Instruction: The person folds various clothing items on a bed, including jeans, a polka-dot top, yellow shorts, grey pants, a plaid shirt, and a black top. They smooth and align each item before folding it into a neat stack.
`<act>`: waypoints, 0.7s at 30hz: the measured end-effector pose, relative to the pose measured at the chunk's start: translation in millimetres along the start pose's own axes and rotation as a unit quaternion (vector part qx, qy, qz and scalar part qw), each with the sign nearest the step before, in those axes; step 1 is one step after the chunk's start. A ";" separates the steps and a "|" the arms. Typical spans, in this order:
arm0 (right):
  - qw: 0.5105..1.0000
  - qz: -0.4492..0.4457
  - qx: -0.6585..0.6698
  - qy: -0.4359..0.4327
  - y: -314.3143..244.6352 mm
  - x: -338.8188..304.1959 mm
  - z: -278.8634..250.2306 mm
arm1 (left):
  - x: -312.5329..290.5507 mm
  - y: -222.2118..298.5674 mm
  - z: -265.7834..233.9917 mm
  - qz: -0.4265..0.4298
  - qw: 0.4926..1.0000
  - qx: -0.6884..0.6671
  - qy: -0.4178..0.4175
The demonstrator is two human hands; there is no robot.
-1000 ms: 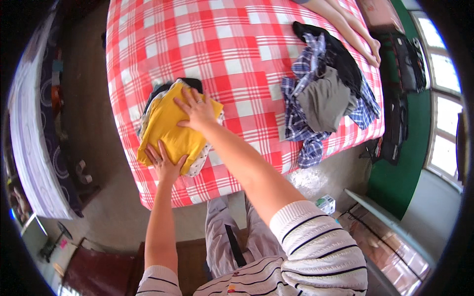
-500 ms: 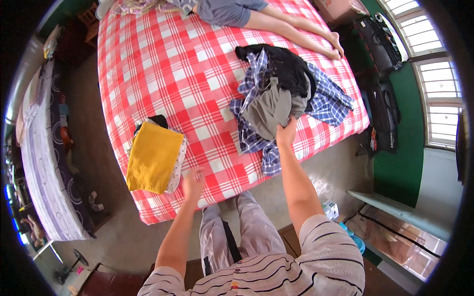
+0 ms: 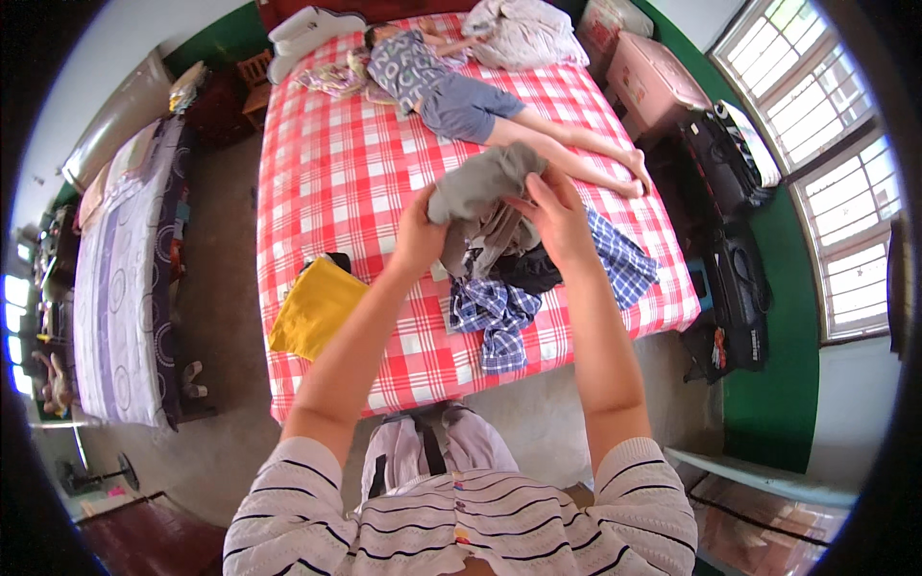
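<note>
A crumpled grey garment (image 3: 480,182) is raised over the bed between my two hands. My left hand (image 3: 421,230) grips its left side, and my right hand (image 3: 555,216) pinches its right side. Grey cloth hangs down from it between my forearms. Beneath lie a black garment (image 3: 531,274) and a blue-and-white plaid garment (image 3: 621,261), partly hidden by my right arm. To the left of my left forearm, a folded yellow cloth (image 3: 317,305) tops a small stack, its right part covered by my arm.
The bed (image 3: 307,182) has a red-and-white checked sheet. Across its far side lies a person (image 3: 461,101), legs stretched to the right. A bundled pale blanket (image 3: 528,34) sits at the far end. Black bags (image 3: 740,278) stand along the right wall; another bed (image 3: 120,288) is at left.
Both hands have moved up and forward, lifting the grey garment off the pile. My left hand, empty near the yellow cloth before, now grips it too. The view has tilted up.
</note>
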State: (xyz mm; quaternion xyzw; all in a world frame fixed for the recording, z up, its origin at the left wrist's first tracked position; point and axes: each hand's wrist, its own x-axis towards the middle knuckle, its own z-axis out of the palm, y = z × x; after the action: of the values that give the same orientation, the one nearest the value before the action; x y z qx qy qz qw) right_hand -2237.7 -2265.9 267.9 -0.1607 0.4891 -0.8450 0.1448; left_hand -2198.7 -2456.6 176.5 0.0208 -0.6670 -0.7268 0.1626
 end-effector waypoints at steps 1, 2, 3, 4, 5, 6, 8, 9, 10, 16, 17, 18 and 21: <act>0.999 -0.017 -0.023 -0.019 -8.5 -6.6 -5.2 | 3.3 35.9 -0.5 -0.023 1.000 0.007 0.000; 0.999 -0.025 -0.025 -0.020 -11.8 -15.7 -9.6 | 2.5 83.6 -1.4 -0.047 0.999 0.017 0.002; 0.999 -0.015 -0.034 0.008 -10.1 -26.9 -10.7 | 0.3 116.6 -7.1 -0.069 0.997 -0.026 0.007; 0.998 -0.007 -0.044 0.038 -3.8 -37.8 -15.2 | -3.1 148.1 -11.5 -0.090 0.993 -0.071 0.008; 0.994 -0.007 -0.088 0.066 11.0 -50.3 -28.3 | -11.1 187.7 -4.8 -0.134 0.985 -0.094 0.045; 0.987 -0.003 -0.132 0.095 36.2 -65.7 -44.9 | -18.6 219.2 0.7 -0.156 0.981 -0.082 0.077; 0.975 0.042 -0.199 0.086 88.3 -98.9 -32.9 | -28.9 257.3 -11.6 -0.162 0.977 -0.097 0.095; 0.984 0.105 -0.129 0.065 114.8 -117.3 -20.1 | -29.8 262.9 -23.4 -0.130 0.977 -0.152 0.076; 0.960 0.140 -0.240 0.032 141.4 -135.2 -4.4 | -27.4 267.7 -34.3 -0.092 0.973 -0.207 0.053; 0.963 0.126 -0.089 -0.219 214.0 -186.7 146.1 | -21.9 281.4 -66.0 -0.008 0.954 -0.292 0.074; 0.964 0.097 -0.160 -0.189 222.3 -180.7 154.0 | -17.2 274.1 -73.2 -0.007 0.948 -0.309 0.079; 0.959 0.068 -0.228 -0.155 229.4 -175.4 160.2 | -15.2 271.0 -80.4 -0.025 0.950 -0.298 0.091; 0.936 0.332 0.104 -0.046 184.9 -159.4 189.6 | -7.7 238.9 -132.0 -0.047 0.962 -0.229 0.140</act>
State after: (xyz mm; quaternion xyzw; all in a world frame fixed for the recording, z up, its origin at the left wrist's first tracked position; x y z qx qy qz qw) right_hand -1998.7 -2438.4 174.9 -0.0122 0.4164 -0.7866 0.4557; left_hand -2108.9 -2595.4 393.9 0.1159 -0.4515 -0.8567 0.2210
